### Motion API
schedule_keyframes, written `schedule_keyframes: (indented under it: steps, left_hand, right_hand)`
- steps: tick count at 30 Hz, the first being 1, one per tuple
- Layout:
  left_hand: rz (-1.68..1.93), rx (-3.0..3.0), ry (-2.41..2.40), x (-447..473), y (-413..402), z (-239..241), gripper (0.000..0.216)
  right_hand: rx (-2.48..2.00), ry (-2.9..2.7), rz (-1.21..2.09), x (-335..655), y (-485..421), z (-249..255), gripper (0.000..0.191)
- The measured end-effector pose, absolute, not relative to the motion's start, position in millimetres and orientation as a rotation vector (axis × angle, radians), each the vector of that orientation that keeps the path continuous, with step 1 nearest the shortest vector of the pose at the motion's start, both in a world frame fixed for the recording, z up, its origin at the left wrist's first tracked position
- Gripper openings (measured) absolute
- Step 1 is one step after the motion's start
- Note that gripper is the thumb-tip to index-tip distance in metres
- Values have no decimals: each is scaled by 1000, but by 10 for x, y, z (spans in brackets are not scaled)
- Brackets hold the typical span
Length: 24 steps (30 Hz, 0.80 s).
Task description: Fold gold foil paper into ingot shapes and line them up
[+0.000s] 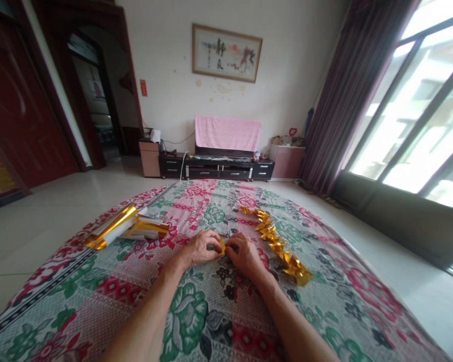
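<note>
Between my two hands, just above the flowered cloth, is a small piece of gold foil paper (222, 247), mostly hidden by my fingers. My left hand (203, 248) pinches its left side with thumb and fingers. From the right, my right hand (242, 251) pinches its other edge. To the right lies a slanting row of folded gold foil pieces (275, 241), overlapping one another. On the left rests a curled gold foil sheet (115, 227) with a pale back, and beside it a stack of foil sheets (147, 229).
A flowered cloth (188, 322) in red, green and grey covers the surface under my hands. Beyond it stand a low black cabinet (218, 170) and a pink cloth (228, 131) over a screen-shaped thing. A window (418, 100) with a purple curtain (347, 95) is at right.
</note>
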<state>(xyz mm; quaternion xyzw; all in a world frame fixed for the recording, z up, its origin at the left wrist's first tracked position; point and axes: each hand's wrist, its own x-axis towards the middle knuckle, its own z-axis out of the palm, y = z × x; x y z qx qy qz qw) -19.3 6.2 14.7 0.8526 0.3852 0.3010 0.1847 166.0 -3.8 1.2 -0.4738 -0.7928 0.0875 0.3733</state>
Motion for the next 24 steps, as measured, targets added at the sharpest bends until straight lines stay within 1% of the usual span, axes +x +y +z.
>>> schedule_keyframes:
  steps: [14, 24]
  left_hand:
    - [899, 2475, 1118, -185, 86, 71, 10]
    - [916, 2467, 1153, -140, 69, 97, 11]
  right_hand:
    - [-1217, -2041, 229, 1645, -54, 52, 12]
    - [-1243, -2096, 169, 1649, -79, 61, 12]
